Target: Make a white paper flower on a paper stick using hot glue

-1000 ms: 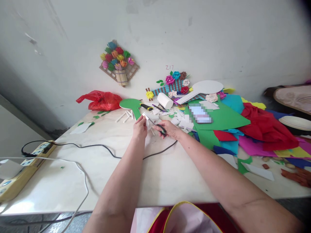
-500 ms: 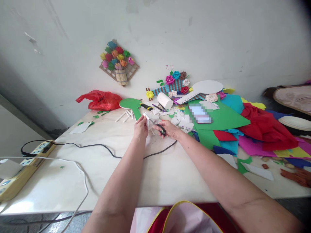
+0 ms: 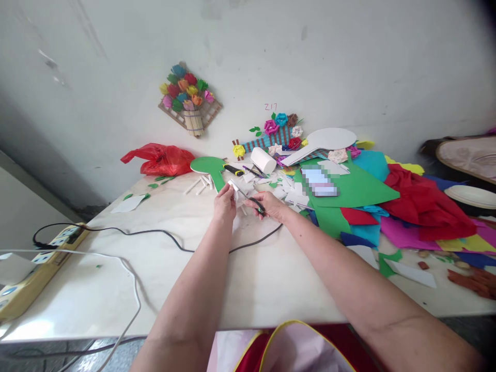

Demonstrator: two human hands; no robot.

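My left hand [image 3: 225,202] pinches a small white piece of paper [image 3: 233,186] above the pale table [image 3: 166,268]. My right hand [image 3: 271,205] is closed round the dark handles of a pair of scissors [image 3: 250,197]. The blades point up and left and meet the white paper. Both hands hover over a scatter of white paper scraps [image 3: 289,192] and a few rolled white paper sticks [image 3: 199,185].
A black cable [image 3: 155,233] crosses the table to a power strip [image 3: 34,268] at the left edge. A red plastic bag [image 3: 160,160], a green cut-out [image 3: 211,168], a white roll [image 3: 263,160] and paper-flower crafts [image 3: 277,132] lie at the back. Coloured paper sheets [image 3: 356,191] pile up on the right.
My hands have barely shifted; the left hand has settled slightly lower with the paper. The scissors stay against the paper.
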